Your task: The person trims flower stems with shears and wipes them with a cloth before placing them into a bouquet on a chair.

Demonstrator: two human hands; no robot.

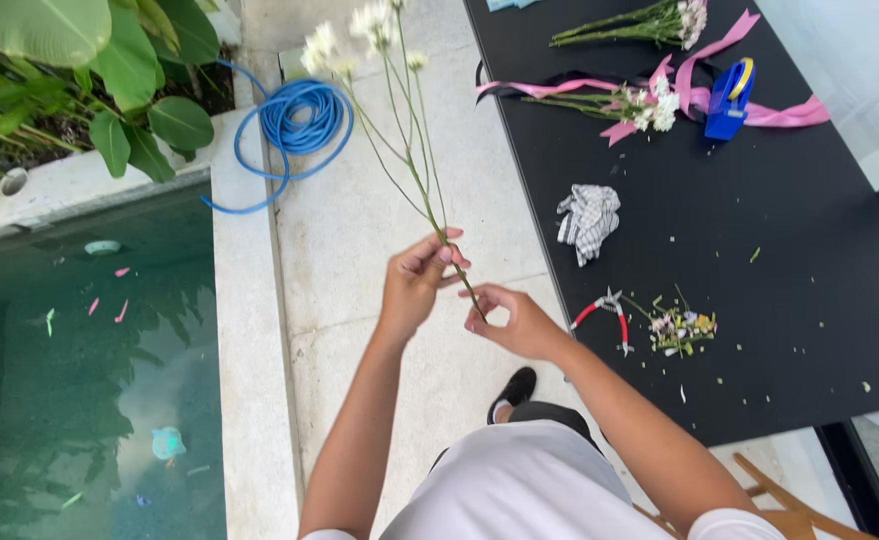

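Two hands: both pinch one bunch of white flowers (399, 120) over the paving.
Left hand (414, 285): closed on the stems, higher up.
Right hand (514, 320): fingertips closed on the stem ends.
Done: two bunches lie on the black table (809, 260), one with pink ribbon (759, 110); trimmings (679, 328) by the clippers (607, 312).
Left: this bunch carries no ribbon.

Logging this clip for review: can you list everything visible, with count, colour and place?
flower stems: a few, white blooms, held in both hands
table: one, black, right
flower bunches: two, white, far end of table
ribbon: pink, around the bunches
tape dispenser: one, blue, on ribbon
cloth: one, checked grey-white, on table
pruners: one, red handles, beside trimmings
hose: one, blue, coiled on paving
pool: green water, left
plants: green, upper left
left hand: grips stems
right hand: pinches stem base
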